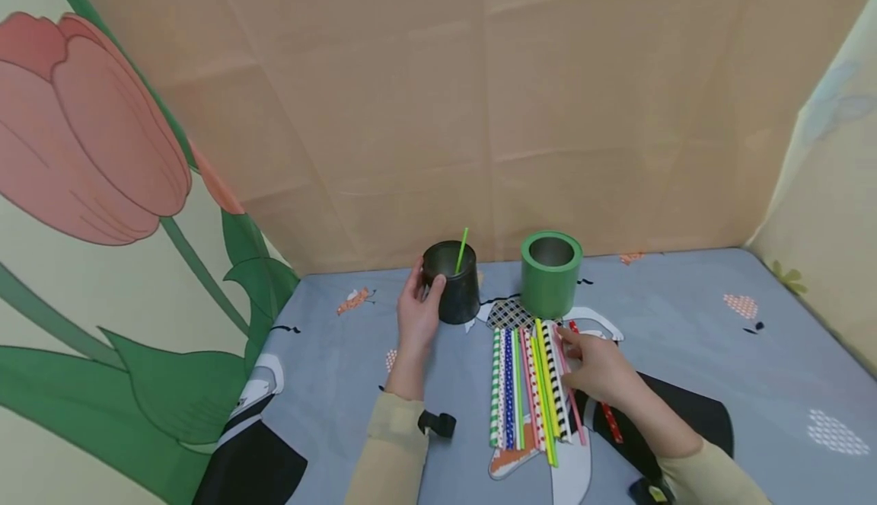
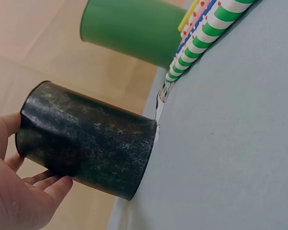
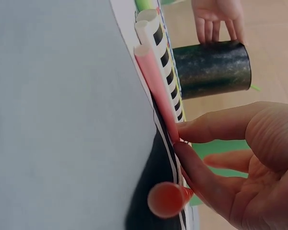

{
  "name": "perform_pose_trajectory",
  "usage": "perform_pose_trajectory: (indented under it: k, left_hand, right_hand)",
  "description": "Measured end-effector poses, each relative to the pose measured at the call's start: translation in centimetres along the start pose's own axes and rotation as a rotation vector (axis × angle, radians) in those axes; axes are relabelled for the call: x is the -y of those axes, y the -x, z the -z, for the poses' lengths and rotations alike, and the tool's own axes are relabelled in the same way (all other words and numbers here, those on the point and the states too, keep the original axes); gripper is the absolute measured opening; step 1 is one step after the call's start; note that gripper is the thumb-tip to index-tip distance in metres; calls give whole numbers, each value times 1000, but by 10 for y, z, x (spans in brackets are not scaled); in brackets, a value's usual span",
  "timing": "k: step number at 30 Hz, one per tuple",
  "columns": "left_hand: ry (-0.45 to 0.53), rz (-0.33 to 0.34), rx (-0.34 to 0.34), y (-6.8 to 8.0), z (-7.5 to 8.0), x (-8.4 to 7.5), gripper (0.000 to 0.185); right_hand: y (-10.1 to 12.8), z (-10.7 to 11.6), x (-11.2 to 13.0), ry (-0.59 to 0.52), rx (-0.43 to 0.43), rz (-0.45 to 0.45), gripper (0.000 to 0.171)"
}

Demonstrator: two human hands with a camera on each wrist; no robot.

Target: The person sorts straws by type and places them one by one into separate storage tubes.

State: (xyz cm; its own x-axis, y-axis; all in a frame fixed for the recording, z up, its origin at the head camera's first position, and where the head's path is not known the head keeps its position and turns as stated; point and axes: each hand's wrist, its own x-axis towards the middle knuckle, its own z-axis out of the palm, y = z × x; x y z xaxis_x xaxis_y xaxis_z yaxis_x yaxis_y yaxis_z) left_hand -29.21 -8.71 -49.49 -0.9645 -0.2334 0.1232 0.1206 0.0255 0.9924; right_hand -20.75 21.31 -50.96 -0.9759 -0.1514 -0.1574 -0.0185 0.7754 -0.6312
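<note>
Fingers of the left hand [image 1: 418, 314] curl round the black cup [image 1: 452, 282]; the right hand [image 1: 597, 368] pinches a pink straw [image 3: 156, 84] beside the green cup [image 1: 551, 274].

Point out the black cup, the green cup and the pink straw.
black cup [image 1: 457, 295], head view, its side wall.
green cup [image 1: 550, 286], head view, its outer wall.
pink straw [image 3: 156, 84], right wrist view, mid-shaft.

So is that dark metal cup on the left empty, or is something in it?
Not empty: the dark metal cup stands upright with one green straw sticking out of its mouth, while the left hand grips its side.
</note>
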Motion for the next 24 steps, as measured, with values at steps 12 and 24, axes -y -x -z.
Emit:
perform_pose_trajectory:
  k: [12,24]
  left_hand:
    - [-4,-11,0,0,0,-1,65]
    - [-13,-7,-7,1,0,-4,63]
  right_hand:
    - [-1,-2,2,1,1,-9,95]
    - [-2,1,-1,-63,10,-8,92]
